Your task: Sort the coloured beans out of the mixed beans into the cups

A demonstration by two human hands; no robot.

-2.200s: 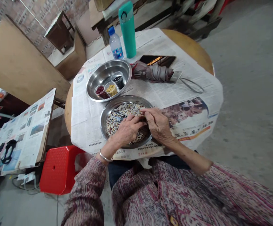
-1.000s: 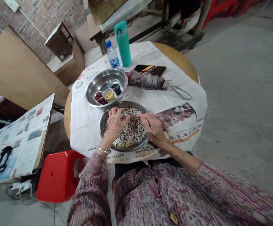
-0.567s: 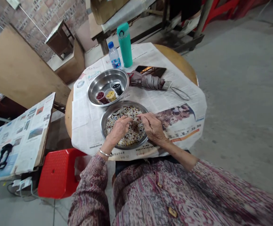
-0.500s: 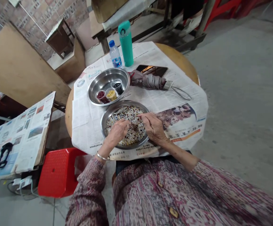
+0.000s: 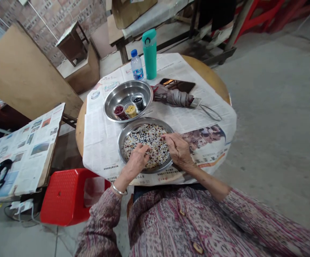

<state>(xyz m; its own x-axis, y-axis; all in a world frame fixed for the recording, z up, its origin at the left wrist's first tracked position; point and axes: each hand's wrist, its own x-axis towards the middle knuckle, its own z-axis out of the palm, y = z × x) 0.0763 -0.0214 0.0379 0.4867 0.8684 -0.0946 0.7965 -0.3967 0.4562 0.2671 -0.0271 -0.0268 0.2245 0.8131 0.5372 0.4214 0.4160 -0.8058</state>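
A metal bowl (image 5: 119,145) near the table's front edge holds a mix of white, yellow, dark and reddish grains and beans (image 5: 145,137). My left hand (image 5: 137,160) is over its front left part, fingers curled close to the grains. At the right rim is my right hand (image 5: 179,150), thumb and forefinger pinched together above the mix. Anything between the fingers of either hand is too small to make out. Behind stands a second metal bowl (image 5: 117,93), with clear cups of red beans (image 5: 119,111), yellow beans (image 5: 131,111) and black beans (image 5: 138,102).
Newspaper (image 5: 101,142) covers the round table. At the back stand a water bottle (image 5: 137,66) and a teal flask (image 5: 150,55). A phone (image 5: 183,85) and a folded grey umbrella (image 5: 174,97) lie to the right. A red stool (image 5: 61,196) is at the left.
The whole view has shifted slightly, so the table appears lower and further right. My left fingers have moved a little within the bowl; my right hand keeps its pinch near the rim.
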